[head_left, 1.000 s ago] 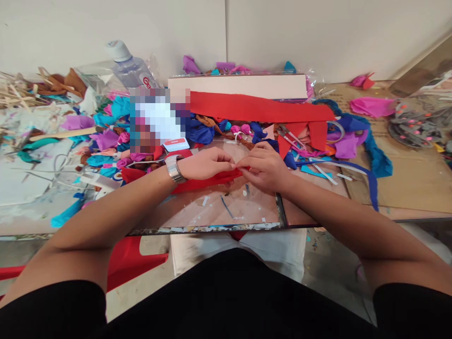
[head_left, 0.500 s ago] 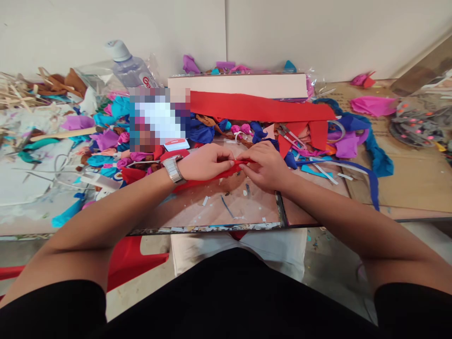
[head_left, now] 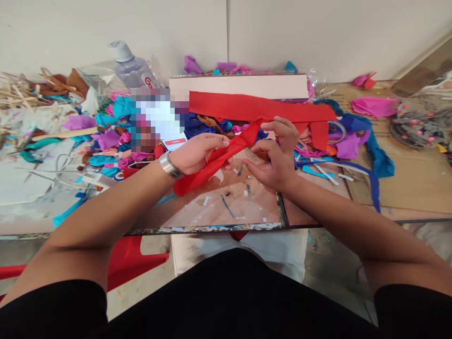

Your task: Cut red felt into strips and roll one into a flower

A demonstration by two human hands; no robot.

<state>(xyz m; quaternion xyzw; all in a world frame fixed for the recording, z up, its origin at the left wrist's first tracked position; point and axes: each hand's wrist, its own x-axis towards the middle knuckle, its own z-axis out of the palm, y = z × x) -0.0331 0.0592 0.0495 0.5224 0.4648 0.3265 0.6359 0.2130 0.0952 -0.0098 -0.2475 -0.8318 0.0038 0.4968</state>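
A twisted strip of red crepe paper (head_left: 243, 141) slants up to the right over the near part of the table. My left hand (head_left: 199, 153) is closed on its middle, with the lower end hanging below the palm. My right hand (head_left: 280, 157) is beside the upper end, fingers curled but apart; the fingertips are close to the paper, and I cannot tell whether they touch it. Behind both hands lies a wide, flat band of red crepe paper (head_left: 254, 104). A blue strip (head_left: 372, 183) extends from beyond my right hand toward the table edge.
A lit phone (head_left: 174, 141), partly blurred out, leans among colourful paper scraps (head_left: 106, 140). Behind it stands a clear bottle (head_left: 132, 70). Along the wall lies a long pale box (head_left: 236, 87). Cardboard (head_left: 416, 183) and a grey wire coil (head_left: 413, 125) are on the right.
My hands have moved apart from pinching the red strip together. My right hand has risen slightly right and its fingers have spread; the strip now stretches upward from my left hand.
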